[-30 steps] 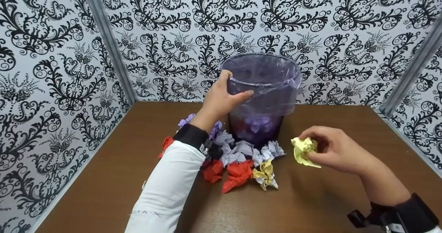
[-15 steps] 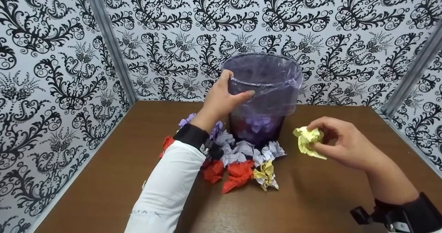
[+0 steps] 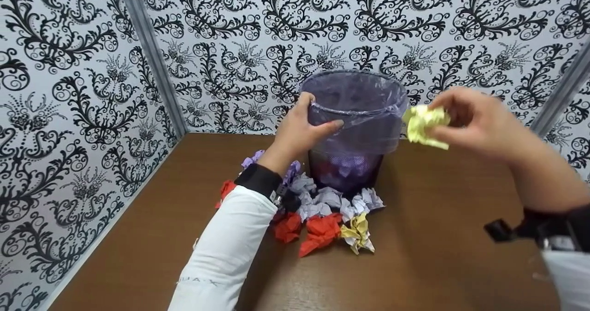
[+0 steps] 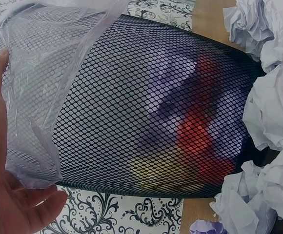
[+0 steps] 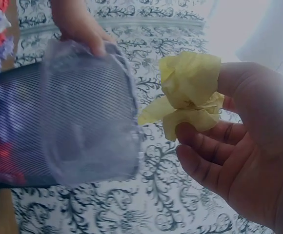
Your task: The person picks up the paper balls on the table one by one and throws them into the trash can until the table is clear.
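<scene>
The worktop [image 3: 433, 260] is brown wood. On the left is a wall [image 3: 78, 117], white with black swirls, then a grey post [image 3: 156, 62] in the corner. The back wall [image 3: 230, 71] has the same swirls, and a second grey post [image 3: 567, 92] stands on the right.

From left to right, one red ball [image 3: 226, 192] of paper peeks out by the left arm, toward the worktop's left edge. Beside it are at least two purple balls [image 3: 291, 173]. Next come about five pale grey balls [image 3: 329, 197], too bunched up to count for sure. Two more red balls [image 3: 321, 232] lie nearer the front edge, and one dull yellow ball [image 3: 357, 232] sits just right of them.

The left hand [image 3: 297, 129] grips the bin's rim, with its thumb on the outside. There is one bin [image 3: 352, 179], upright near the back edge. It is dark mesh with a see-through bag [image 3: 364, 136] over its top. Purple, red and yellow paper shows inside; I can't tell how many.

On the right, the right hand [image 3: 484, 124] pinches one light yellow ball [image 3: 426, 126] in the air, near the bin's right side but apart from it.
</scene>
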{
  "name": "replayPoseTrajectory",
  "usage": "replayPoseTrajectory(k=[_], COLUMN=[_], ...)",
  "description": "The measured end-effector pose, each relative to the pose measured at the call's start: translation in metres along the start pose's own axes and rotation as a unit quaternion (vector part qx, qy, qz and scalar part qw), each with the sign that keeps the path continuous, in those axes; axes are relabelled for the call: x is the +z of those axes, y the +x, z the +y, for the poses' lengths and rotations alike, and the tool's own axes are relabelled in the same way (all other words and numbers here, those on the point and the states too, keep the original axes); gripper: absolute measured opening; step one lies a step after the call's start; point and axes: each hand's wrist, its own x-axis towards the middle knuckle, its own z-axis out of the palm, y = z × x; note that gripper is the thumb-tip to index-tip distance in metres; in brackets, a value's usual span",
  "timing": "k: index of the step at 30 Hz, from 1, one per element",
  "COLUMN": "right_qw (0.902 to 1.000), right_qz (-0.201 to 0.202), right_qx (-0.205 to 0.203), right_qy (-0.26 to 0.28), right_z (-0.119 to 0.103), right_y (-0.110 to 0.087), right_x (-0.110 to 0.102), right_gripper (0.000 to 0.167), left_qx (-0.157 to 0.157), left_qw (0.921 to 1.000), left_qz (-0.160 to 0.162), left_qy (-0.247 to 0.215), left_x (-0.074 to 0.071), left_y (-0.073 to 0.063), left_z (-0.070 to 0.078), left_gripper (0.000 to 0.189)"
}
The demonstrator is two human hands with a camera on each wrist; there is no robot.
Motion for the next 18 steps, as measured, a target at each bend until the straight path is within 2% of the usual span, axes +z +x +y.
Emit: replayPoseTrajectory(k=[5,10,18], right_qw=[0.9970,0.9942,0.9871], right_qz=[0.000,0.010,0.031], right_qx=[0.075,0.105,0.157], right_qy=[-0.019,-0.020,-0.014], right_z=[-0.008,-0.015,-0.027], right_y=[0.029,0.061,0.113], right_x=[-0.019,-0.028,-0.028], right_gripper=[0.030,0.036,0.035], left_qx=[0.002,0.000,-0.001], left_qw=[1.0000,0.9999,1.0000], left_qz=[-0.001,0.003,0.002], left_qy=[0.000,0.011,0.001], left_x=[0.000,-0.001,-0.001], left_y=[0.000,0.000,-0.002], left_z=[0.001,0.002,0.002], left_gripper=[0.079,0.079,0.077])
